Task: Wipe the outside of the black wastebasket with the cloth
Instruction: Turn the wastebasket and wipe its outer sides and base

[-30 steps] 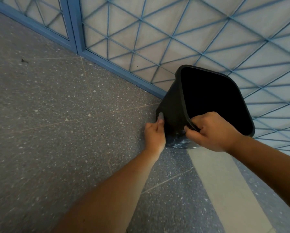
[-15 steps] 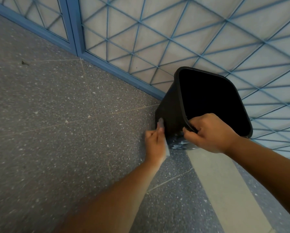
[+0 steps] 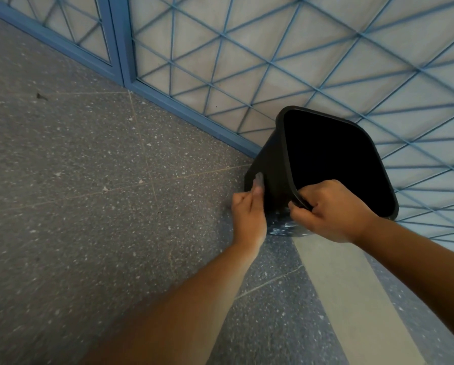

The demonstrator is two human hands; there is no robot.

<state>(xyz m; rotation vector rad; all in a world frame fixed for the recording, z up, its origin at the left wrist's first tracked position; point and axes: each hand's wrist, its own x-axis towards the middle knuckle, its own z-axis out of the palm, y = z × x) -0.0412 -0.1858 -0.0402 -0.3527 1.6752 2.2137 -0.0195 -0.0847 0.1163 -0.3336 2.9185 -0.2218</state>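
The right hand (image 3: 331, 214) curls its fingers (image 3: 303, 193) over the near rim of the tilted wastebasket (image 3: 273, 164), thumb outside, holding it on the floor (image 3: 89, 206). The left hand (image 3: 249, 217) presses a pale cloth (image 3: 259, 179), apparently pinched under its fingers (image 3: 257, 193), against the wall left of that rim.
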